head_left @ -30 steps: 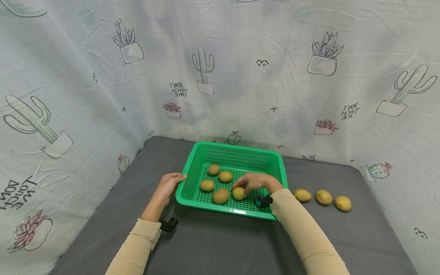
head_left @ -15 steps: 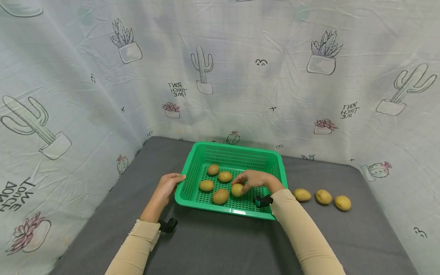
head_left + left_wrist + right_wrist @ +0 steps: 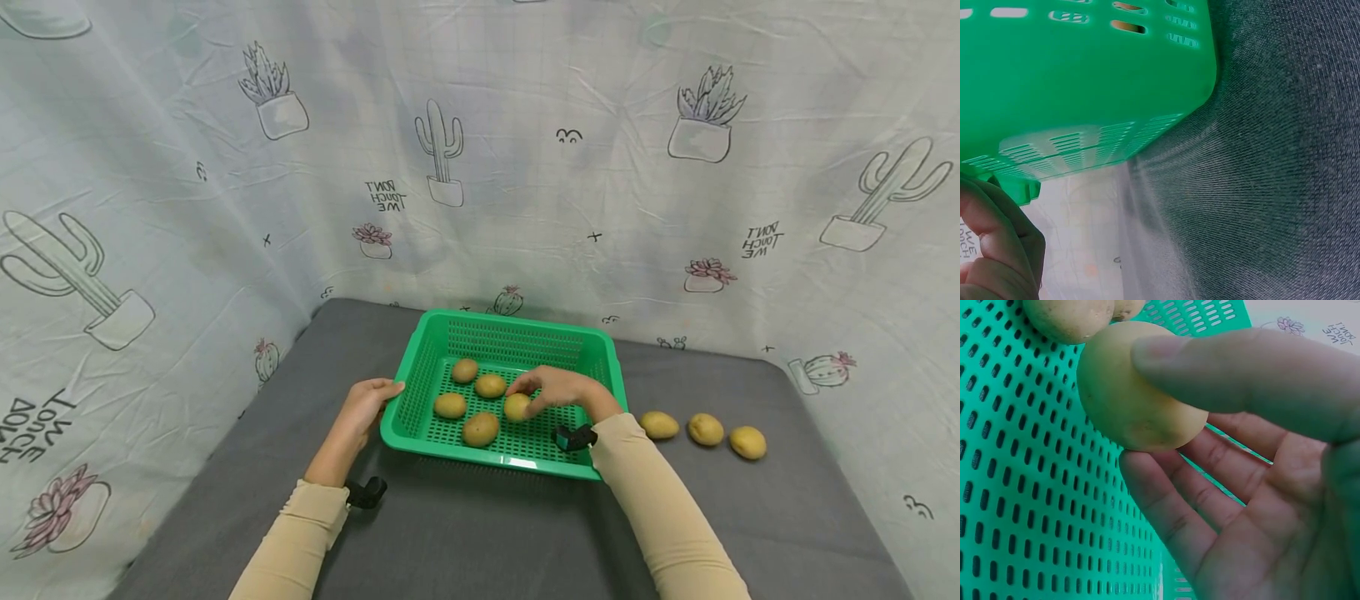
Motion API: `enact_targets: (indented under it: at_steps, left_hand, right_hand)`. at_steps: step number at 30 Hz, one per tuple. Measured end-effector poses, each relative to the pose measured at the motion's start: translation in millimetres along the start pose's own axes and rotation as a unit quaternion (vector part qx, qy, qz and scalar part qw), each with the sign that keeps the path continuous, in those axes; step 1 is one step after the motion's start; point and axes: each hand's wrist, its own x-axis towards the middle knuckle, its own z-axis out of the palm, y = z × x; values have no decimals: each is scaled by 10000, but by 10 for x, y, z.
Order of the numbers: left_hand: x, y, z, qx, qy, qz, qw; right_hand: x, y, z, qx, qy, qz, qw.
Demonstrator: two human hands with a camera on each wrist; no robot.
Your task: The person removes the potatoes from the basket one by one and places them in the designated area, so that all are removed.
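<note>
A green slotted plastic basket [image 3: 502, 460] stands on the grey cloth. My left hand [image 3: 369, 406] grips its left rim, thumb on top and fingers beneath; the left wrist view shows curled fingers [image 3: 997, 237] beside the basket's outer wall. Inside the basket, my right hand [image 3: 558, 390] holds a yellow potato [image 3: 517, 407] between thumb and fingers. In the right wrist view the thumb presses on this potato [image 3: 1132, 394] from above, with fingertips under it. Several other potatoes lie on the basket floor to its left, among them a larger brownish potato [image 3: 481, 429].
To the right of the basket, a row of yellow potatoes lies on the grey cloth [image 3: 480, 542]: a near one [image 3: 660, 425], a middle one [image 3: 706, 430] and a far one [image 3: 748, 443]. A white curtain [image 3: 525, 183] printed with cactus drawings hangs behind and at the sides.
My right hand has shifted slightly left and away from me with the potato, raising it a little in the view. The left hand keeps its grip on the basket rim.
</note>
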Motion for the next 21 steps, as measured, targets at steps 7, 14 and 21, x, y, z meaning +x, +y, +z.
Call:
enact_targets:
  at_steps: [7,14,21]
  left_hand:
    - [2,-11,-6,9,-19,15,10000]
    - [9,-24,-17,-44,14,-127,9999]
    - [18,1,11,-122,-43,-131,9998]
  right_hand:
    - [-14,10,-34,173,197,-119,9996]
    - [-29,7,-69,493,364,-344,9975]
    - [-88,12,-107,811,673,-603,9926]
